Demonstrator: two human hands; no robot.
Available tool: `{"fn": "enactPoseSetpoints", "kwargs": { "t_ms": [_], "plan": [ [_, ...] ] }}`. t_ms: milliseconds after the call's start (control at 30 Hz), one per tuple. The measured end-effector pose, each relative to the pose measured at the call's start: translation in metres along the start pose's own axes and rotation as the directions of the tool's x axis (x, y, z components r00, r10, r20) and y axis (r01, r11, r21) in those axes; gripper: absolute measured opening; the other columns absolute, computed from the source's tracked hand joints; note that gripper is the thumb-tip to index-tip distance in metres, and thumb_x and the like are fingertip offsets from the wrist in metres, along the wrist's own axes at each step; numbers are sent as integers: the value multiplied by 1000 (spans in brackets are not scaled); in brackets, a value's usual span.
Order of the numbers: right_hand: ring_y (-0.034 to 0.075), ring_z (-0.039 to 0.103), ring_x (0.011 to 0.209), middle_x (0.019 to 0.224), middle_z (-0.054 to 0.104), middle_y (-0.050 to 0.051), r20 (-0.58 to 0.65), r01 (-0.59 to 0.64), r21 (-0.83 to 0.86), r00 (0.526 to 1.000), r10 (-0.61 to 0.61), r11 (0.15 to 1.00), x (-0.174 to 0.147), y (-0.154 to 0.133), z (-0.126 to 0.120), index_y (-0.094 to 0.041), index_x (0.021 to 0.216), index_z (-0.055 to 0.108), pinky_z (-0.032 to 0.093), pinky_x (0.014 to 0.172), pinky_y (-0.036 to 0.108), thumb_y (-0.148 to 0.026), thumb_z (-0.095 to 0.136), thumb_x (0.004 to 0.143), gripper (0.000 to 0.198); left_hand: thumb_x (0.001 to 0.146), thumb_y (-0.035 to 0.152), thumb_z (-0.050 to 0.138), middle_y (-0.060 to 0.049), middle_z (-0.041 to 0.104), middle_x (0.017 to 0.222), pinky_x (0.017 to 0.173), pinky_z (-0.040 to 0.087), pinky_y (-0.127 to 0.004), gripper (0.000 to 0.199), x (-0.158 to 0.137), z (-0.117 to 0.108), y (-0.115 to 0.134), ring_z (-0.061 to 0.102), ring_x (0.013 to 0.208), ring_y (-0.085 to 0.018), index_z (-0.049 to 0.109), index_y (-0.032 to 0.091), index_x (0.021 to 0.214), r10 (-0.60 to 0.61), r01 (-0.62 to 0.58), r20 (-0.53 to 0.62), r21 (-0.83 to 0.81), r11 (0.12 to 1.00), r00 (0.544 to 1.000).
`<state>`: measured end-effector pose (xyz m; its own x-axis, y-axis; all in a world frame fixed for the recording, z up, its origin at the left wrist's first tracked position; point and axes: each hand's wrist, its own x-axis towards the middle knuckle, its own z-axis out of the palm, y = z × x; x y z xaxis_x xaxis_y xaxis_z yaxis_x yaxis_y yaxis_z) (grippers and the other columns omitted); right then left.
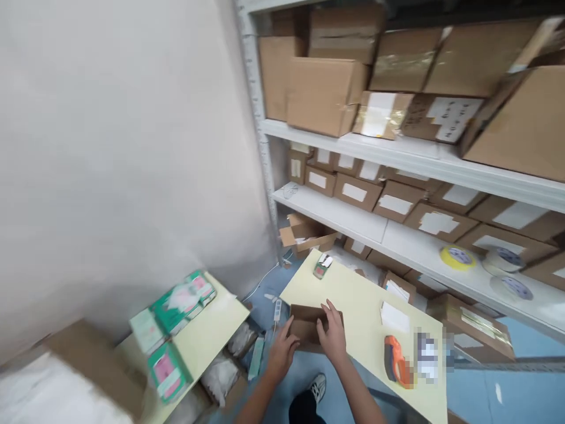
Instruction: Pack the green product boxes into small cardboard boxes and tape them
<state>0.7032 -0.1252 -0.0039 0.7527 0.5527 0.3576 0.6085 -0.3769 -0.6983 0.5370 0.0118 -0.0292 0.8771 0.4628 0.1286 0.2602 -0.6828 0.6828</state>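
A small brown cardboard box (308, 325) with its top open sits at the left edge of the pale yellow table (359, 300), partly over the floor. My left hand (282, 351) grips the box's left side, fingers bent at the rim. On the opposite side, my right hand (332, 334) holds the right wall, with its fingers curled over the rim and its thumb towards the inside. The bottom of the box is in shadow, and I cannot make out anything in it.
An orange tape dispenser (397, 360), white papers (395, 317) and a small green packet (323, 266) lie on the table. Green and pink packages (168, 368) cover a second table at left. Shelves (326, 212) of labelled boxes and tape rolls (458, 257) stand ahead and right.
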Motion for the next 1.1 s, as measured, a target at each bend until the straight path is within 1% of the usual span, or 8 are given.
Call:
{"fn": "enactPoseSetpoints", "kwargs": {
  "t_ms": [233,400,500,633,767,933,1033,1100],
  "plan": [
    [30,51,140,153,52,15,219,186,115,953,-207,976,-55,-112,73,-20,140,59,47,115,53,-33,49,101,42,98,23,55,-9,36,166,114,47,-49,21,-129,-65,-44,45,147,-31,76,22,96,-160,145,-223,-83,986,961],
    [30,50,141,153,52,15,359,265,234,870,-337,935,-117,-202,124,-21,137,60,43,117,54,-34,51,99,42,96,24,58,-9,40,164,112,48,-49,18,-249,-136,-75,52,141,-30,76,23,95,-328,309,-268,-111,945,906],
    [30,50,142,153,52,16,436,299,313,798,-416,901,-150,-251,158,-20,135,62,42,117,52,-33,51,98,40,97,24,57,-8,38,165,112,48,-48,19,-323,-168,-87,50,142,-30,76,23,94,-404,397,-373,-100,913,835],
    [27,47,144,156,48,14,539,341,413,655,-529,844,-182,-317,205,-22,136,61,44,116,46,-32,53,97,41,98,25,55,-7,43,162,110,49,-49,22,-410,-191,-97,52,139,-30,77,24,92,-477,509,-539,-101,855,694],
    [28,43,148,163,38,11,663,408,392,496,-561,825,-197,-379,259,-26,146,54,44,116,43,-34,64,91,57,98,26,55,-7,44,161,110,50,-49,23,-464,-201,-99,53,138,-30,78,25,94,-516,571,-617,-129,811,594],
    [34,57,136,168,27,19,888,510,76,356,-291,857,-191,-434,332,-26,156,42,49,107,42,-34,82,78,88,96,23,57,-7,44,162,107,51,-47,22,-484,-205,-92,54,137,-30,78,24,93,-551,607,-598,-132,784,582],
    [33,65,125,171,17,21,975,633,21,160,-157,774,-186,-441,364,-31,157,37,52,100,39,-23,90,64,108,95,21,58,-5,43,163,106,52,-46,22,-489,-201,-86,54,136,-30,78,24,91,-563,611,-573,-131,780,595],
    [33,68,121,172,11,21,993,690,52,44,-113,722,-188,-434,376,-35,158,35,53,98,38,-20,94,54,120,95,20,58,-5,42,163,107,53,-46,22,-492,-197,-85,55,136,-30,79,24,91,-579,623,-575,-147,768,578]
  ]
}}
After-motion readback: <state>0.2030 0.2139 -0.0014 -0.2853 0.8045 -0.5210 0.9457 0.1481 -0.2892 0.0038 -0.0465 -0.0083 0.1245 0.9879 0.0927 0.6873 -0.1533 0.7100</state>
